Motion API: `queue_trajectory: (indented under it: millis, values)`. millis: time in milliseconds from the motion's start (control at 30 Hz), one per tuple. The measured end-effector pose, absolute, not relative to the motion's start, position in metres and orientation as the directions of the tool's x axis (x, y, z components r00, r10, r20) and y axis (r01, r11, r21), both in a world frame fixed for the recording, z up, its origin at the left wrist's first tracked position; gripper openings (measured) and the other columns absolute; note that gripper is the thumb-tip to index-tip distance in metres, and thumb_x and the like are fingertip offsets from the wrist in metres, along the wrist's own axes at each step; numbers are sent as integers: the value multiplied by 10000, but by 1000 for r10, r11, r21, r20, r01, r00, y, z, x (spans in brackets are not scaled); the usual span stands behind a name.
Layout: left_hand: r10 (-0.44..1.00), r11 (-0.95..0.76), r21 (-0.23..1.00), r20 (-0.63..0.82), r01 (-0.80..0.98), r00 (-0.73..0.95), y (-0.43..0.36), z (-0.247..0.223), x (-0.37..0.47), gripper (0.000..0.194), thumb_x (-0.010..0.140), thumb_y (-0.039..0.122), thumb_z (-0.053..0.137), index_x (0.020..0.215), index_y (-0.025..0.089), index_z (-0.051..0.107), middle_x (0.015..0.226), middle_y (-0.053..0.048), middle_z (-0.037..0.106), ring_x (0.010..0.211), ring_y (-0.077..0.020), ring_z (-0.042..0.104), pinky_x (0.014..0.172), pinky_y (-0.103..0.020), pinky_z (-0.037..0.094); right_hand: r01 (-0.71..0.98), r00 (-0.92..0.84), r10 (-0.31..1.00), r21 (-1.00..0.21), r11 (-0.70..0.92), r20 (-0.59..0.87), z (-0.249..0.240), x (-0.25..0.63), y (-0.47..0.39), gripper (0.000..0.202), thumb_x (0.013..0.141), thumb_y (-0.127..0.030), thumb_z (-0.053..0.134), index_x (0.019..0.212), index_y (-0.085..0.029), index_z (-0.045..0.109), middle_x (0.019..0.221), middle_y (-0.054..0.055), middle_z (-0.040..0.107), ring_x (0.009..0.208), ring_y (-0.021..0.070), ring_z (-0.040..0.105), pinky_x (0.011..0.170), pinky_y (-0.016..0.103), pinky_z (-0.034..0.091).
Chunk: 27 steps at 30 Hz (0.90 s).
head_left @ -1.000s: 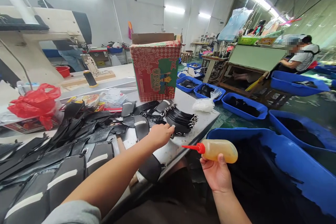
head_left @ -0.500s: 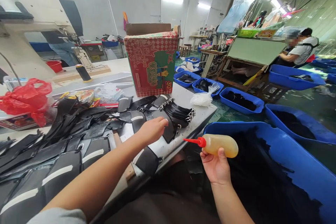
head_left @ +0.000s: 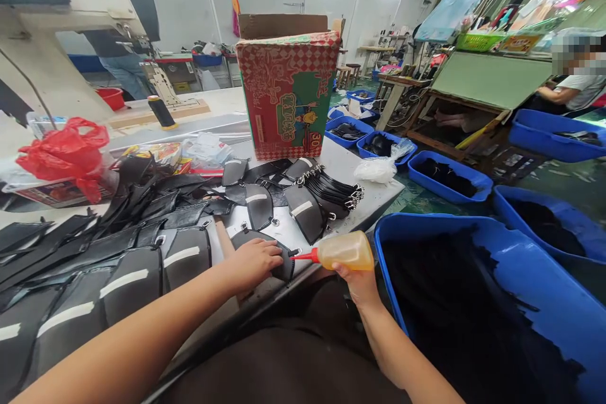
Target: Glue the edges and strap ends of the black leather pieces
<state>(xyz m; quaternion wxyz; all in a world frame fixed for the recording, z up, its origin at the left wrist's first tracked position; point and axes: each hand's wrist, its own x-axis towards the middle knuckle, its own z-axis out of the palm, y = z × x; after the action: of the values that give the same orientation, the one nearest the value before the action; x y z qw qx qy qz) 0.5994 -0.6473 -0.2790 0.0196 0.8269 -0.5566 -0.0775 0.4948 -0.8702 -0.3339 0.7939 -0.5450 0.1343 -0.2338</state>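
My left hand (head_left: 255, 262) lies on a black leather piece (head_left: 285, 267) near the table's front edge, its fingers stretched out and covering part of it. In my right hand (head_left: 362, 284) is a squeeze bottle (head_left: 348, 251) of yellowish liquid, tipped on its side. Its thin red nozzle (head_left: 307, 256) points left, at the metal ring end of that leather piece; I cannot tell whether they touch. Beyond my left hand lie more black pieces with pale strips (head_left: 307, 211) and a bundle of black straps with metal clasps (head_left: 336, 189).
A red and green carton (head_left: 288, 98) stands on the table (head_left: 374, 199), by a white plastic bag (head_left: 376, 169). Many black leather pieces (head_left: 127, 274) overlap at left, below a sewing machine (head_left: 71, 12). A large blue tub (head_left: 534, 265) holds dark material at right. A person (head_left: 575, 91) sits farther back.
My left hand has come down and nearer onto the black leather piece. My right hand has brought the bottle left, its nozzle now at that piece's end. The view has shifted slightly.
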Motion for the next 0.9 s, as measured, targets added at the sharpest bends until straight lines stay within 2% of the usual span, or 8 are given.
queue_trajectory:
  millis: [133,267,433,633,900]
  values:
    - [-929,-368,176,-111,-913,353,-646,-279,595,150,761,166,613,894,224,649,1010,-58,658,1019,-201,575,923,-305,402,226,858,-502,-956,185,106,-328,504,-867,364,508,-267,841,840,-221,699,825,33,710,790,243,665,794,400,547]
    - [-927,-375,208,-104,-903,361,-646,-277,594,126,759,153,600,849,226,650,996,-48,658,1002,-198,578,915,-308,403,177,892,-442,-972,157,91,-326,511,-877,340,475,-252,846,780,-222,700,765,18,709,739,237,666,767,404,553]
    - [-922,-387,206,-111,-899,371,-648,-274,593,104,761,148,592,823,211,647,1013,-58,655,997,-205,579,910,-331,403,163,885,-461,-972,171,68,-329,516,-883,344,463,-256,850,769,-212,699,747,23,706,709,229,661,746,400,553]
    - [-919,-395,228,-112,-890,379,-648,-275,592,113,765,143,582,815,221,647,1004,-47,655,1002,-193,574,923,-313,391,205,880,-461,-965,162,109,-329,516,-876,334,527,-280,833,824,-219,695,797,19,705,756,222,660,761,380,545]
    - [-921,-390,227,-80,-892,382,-646,-284,593,146,766,125,571,842,228,642,1029,-47,646,1017,-191,568,933,-316,386,166,905,-417,-973,161,85,-334,523,-885,374,461,-293,859,786,-205,696,763,26,705,730,234,663,743,388,547]
